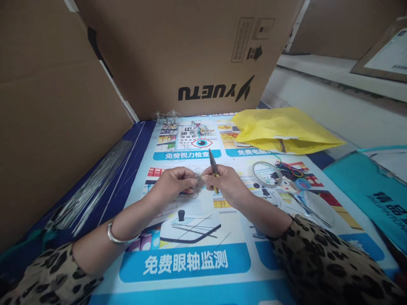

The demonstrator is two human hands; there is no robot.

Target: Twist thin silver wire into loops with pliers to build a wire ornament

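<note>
Over the middle of the printed sheet, my left hand point(179, 181) is closed in a pinch on a thin bent wire point(197, 192). Close beside it, my right hand point(227, 182) has its fingers wrapped round needle-nose pliers point(212, 159). The dark tip of the pliers points up and away, and a yellow handle end shows below the fingers. Thumb and forefinger of that hand also meet at the wire, between the two hands. The wire's exact shape is too fine to make out.
Straight wires point(92, 190) lie bundled at left. Tangled wire pieces point(199, 129) sit at the back before a cardboard box point(159, 55). To the right are a yellow bag point(280, 127), a tape roll point(267, 174), coloured cords point(291, 169) and a teal pouch point(365, 190).
</note>
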